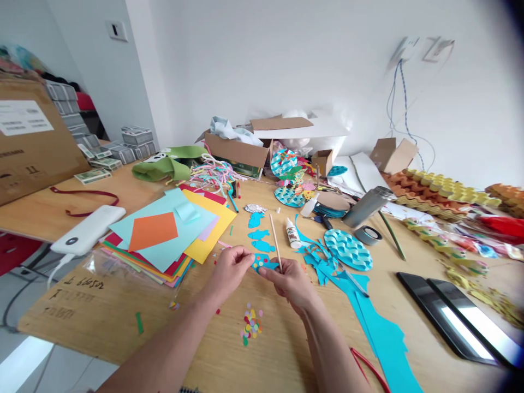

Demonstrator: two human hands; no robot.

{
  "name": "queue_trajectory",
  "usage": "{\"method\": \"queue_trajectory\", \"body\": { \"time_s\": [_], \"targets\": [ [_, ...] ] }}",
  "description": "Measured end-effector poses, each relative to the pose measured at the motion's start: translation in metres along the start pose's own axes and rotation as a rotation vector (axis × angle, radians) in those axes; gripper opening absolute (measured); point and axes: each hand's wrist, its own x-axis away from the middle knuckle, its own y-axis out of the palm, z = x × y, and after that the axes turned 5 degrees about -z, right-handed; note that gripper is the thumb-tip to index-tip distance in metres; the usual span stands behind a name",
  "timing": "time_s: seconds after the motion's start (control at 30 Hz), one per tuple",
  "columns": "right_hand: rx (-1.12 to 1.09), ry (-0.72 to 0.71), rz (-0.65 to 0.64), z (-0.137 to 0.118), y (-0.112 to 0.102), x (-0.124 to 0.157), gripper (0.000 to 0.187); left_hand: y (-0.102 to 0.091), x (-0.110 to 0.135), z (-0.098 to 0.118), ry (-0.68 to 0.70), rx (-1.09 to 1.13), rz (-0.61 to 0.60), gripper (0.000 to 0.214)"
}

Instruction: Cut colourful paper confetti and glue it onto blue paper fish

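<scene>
A blue paper fish (262, 261) with pale and orange dots is between my hands, low over the table. My left hand (234, 268) pinches at its left end; whether a small dot is also between those fingertips cannot be seen. My right hand (292, 281) is closed on its tail side and also grips a thin wooden stick (275, 234), which points up and away. Beyond lie more blue fish cutouts (259, 234) in a column. A small heap of coloured paper dots (251, 325) lies nearer to me, and a white glue bottle (292, 233) stands beyond my right hand.
Stacked coloured paper (164, 229) and a white power bank (88, 229) lie left. Blue paper scraps (368, 311), a wavy blue disc (347, 249), a steel flask (368, 206) and dark tablets (454, 316) are right. Cardboard boxes (237, 150) line the wall.
</scene>
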Motion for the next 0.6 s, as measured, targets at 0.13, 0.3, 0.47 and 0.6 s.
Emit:
{"method": "queue_trajectory", "body": {
  "time_s": [0.13,0.3,0.47,0.6],
  "targets": [
    [-0.027,-0.007,0.013,-0.0005,0.0013,-0.0008,0.042,0.0001,0.0012,0.0051,-0.017,0.009,-0.019,0.026],
    [-0.067,-0.002,0.007,-0.0022,0.0008,-0.0001,0.044,0.0004,0.0014,0.0080,-0.029,-0.016,-0.073,0.029],
    [-0.061,-0.014,-0.011,-0.0017,-0.0028,-0.0004,0.045,0.0003,0.0001,0.0049,-0.005,-0.006,-0.085,0.029],
    [-0.027,-0.035,0.069,-0.0019,-0.0046,-0.0013,0.046,0.0006,0.0004,0.0017,-0.023,-0.045,-0.118,0.029]
  ]
}}
